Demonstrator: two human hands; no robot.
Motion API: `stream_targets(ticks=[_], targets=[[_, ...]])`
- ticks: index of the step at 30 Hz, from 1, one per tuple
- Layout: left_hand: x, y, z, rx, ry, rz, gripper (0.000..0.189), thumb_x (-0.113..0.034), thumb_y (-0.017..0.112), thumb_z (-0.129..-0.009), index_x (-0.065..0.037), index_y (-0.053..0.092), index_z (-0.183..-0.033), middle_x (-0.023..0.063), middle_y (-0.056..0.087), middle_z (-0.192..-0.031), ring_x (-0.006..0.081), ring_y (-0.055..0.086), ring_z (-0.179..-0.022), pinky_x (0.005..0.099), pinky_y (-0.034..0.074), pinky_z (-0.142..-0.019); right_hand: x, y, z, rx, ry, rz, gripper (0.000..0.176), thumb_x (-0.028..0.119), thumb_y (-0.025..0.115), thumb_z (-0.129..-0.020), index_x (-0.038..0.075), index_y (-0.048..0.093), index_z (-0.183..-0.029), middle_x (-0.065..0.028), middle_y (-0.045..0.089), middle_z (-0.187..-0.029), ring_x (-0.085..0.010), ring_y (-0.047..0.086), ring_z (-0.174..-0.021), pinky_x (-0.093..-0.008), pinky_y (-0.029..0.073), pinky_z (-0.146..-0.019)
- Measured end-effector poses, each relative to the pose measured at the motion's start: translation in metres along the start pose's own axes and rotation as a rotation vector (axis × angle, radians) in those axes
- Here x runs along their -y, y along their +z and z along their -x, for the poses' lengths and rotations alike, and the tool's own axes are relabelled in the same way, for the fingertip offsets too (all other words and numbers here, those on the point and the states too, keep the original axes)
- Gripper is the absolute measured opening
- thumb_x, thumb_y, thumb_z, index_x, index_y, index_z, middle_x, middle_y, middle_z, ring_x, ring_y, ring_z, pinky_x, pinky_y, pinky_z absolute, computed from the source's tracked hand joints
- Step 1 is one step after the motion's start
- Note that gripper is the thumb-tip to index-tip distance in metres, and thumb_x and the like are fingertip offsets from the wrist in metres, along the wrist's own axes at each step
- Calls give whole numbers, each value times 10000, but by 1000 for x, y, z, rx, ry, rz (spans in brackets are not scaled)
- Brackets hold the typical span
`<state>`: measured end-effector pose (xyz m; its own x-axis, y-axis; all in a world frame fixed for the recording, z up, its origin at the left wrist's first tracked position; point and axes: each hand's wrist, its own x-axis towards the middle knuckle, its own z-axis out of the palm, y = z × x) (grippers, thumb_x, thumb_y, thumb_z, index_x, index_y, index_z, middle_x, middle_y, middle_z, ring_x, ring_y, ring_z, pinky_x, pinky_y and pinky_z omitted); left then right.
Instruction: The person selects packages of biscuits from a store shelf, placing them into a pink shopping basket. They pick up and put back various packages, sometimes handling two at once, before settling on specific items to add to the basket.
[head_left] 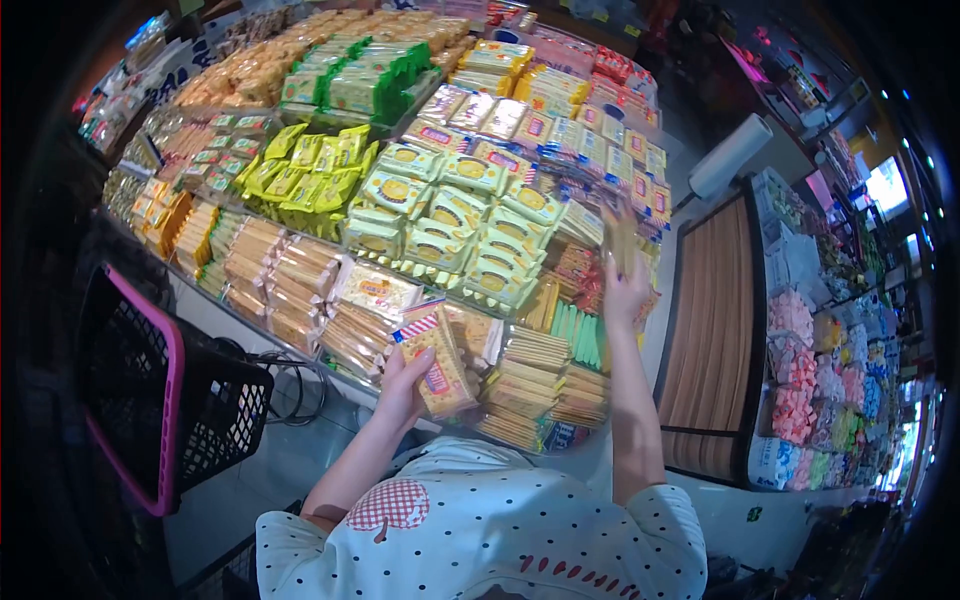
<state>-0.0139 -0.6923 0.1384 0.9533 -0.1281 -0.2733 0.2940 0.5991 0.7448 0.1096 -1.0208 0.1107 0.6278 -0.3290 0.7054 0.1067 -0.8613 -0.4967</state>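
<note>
My left hand (403, 388) is closed on a clear-wrapped pack of crackers (437, 362) with a red-striped and blue top edge. The pack is tilted, over the front of the display. My right hand (626, 285) reaches out over the right side of the display, its fingers smeared by motion; I cannot tell whether they hold the tan shape there. Below that hand lie red-wrapped packs (578, 272) and green-wrapped sticks (577, 332). Between my hands sit stacks of pale yellow-green snack packs (440, 225).
Bright yellow bags (318, 165) and green-wrapped packs (360, 85) fill the back left. A black shopping basket (225, 410) with a pink handle (165, 400) stands left. Right of the display are a brown slatted panel (708, 330), a white roll (733, 155) and shelves of pink packages (793, 370).
</note>
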Motion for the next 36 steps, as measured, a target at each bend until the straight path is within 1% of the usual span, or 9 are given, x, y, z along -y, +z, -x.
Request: stream_targets(ticks=[4, 6, 12, 18, 20, 22, 28, 33, 36], targets=[[-20, -23, 16, 34, 27, 90, 426, -163, 541, -849, 8, 397, -1212, 138, 584, -1061, 201, 601, -938, 322, 492, -823, 101, -35, 33, 274, 402, -732, 304, 114, 610, -821, -31, 528, -1075, -83, 604, -986, -107, 564, -871, -275, 448, -779], [-43, -28, 36, 3, 67, 170, 448, -94, 560, -829, -9, 375, -1229, 96, 530, -1128, 168, 540, -1016, 320, 449, -875, 164, -40, 50, 464, 462, -1036, 328, 111, 614, -799, -43, 519, -1073, -79, 599, -986, -126, 568, -864, -277, 450, -784], [-109, -77, 112, -101, 444, 84, 473, -71, 562, -829, -14, 343, -1244, 109, 503, -1149, 176, 513, -1052, 335, 433, -897, 317, -21, 106, 1168, 345, -1272, 407, 154, 643, -756, -37, 512, -1091, -91, 591, -1022, -133, 555, -925, -281, 434, -832], [-179, -149, 194, -455, 636, 2, 465, -46, 541, -845, -9, 311, -1247, 106, 485, -1146, 158, 501, -1055, 323, 434, -901, 460, 25, 144, 1533, 135, -1364, 475, 182, 667, -759, -41, 486, -1138, -93, 557, -1091, -155, 552, -953, -296, 423, -860], [-211, -171, 215, -527, 728, -23, 465, -44, 541, -844, -4, 310, -1245, 104, 487, -1142, 152, 504, -1048, 316, 439, -897, 512, 37, 158, 1491, -212, -1349, 490, 152, 670, -756, -30, 463, -1161, -90, 544, -1103, -154, 548, -976, -293, 433, -853], [-241, -200, 232, -600, 793, -147, 456, -20, 540, -838, -9, 318, -1236, 106, 497, -1136, 152, 521, -1033, 308, 458, -870, 572, 42, 173, 1617, -27, -1433, 505, 119, 672, -753, -18, 438, -1179, -94, 548, -1091, -150, 548, -989, -280, 445, -840], [-340, -316, 270, -975, 787, -684, 357, -137, 667, -772, -15, 475, -1047, 85, 601, -965, 122, 590, -878, 286, 478, -770, 709, 131, 220, 1795, -209, -1305, 362, 123, 689, -753, -25, 494, -1019, -107, 629, -898, -130, 609, -816, -260, 484, -727], [-364, -389, 283, -1089, 676, -956, 369, -191, 679, -745, -1, 490, -999, 135, 617, -870, 205, 629, -822, 313, 482, -705, 781, 214, 282, 1659, -1007, -503, 405, 248, 663, -683, -40, 543, -941, -222, 621, -896, -330, 623, -837, -374, 488, -748], [-369, -405, 286, -1079, 482, -1122, 365, -185, 675, -731, 6, 486, -978, 171, 607, -832, 275, 626, -795, 350, 476, -678, 794, 250, 342, 1709, -1254, -14, 419, 329, 630, -732, -25, 577, -949, -212, 628, -926, -313, 623, -885, -386, 492, -762]])
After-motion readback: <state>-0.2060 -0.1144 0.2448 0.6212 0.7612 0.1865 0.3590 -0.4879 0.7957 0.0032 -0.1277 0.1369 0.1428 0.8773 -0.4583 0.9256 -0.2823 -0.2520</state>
